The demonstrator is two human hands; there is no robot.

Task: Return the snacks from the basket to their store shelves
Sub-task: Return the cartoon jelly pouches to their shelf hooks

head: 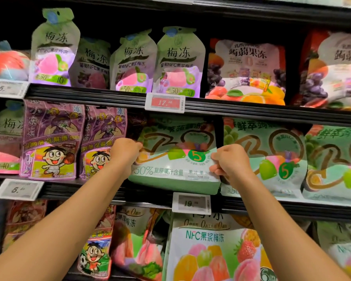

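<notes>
**Two hands seat a soft jelly pouch on the middle shelf**

The left hand [126, 150] curls round the left edge of the pale green, glossy plastic jelly pouch [175, 159]; the right hand [229, 161] pinches its right edge between fingers and thumb. The pouch stands in the middle black shelf [272, 207], leaning slightly outward, just left of matching green pouches [265, 159] and right of purple cartoon-printed packets [53, 138]. A white price tag [192, 202] sits below it.

It looks soft, plump and fairly heavy, with slick film. Holding both side seams seems wise; a one-handed pinch might slip, and squeezing the middle would deform it.
</notes>
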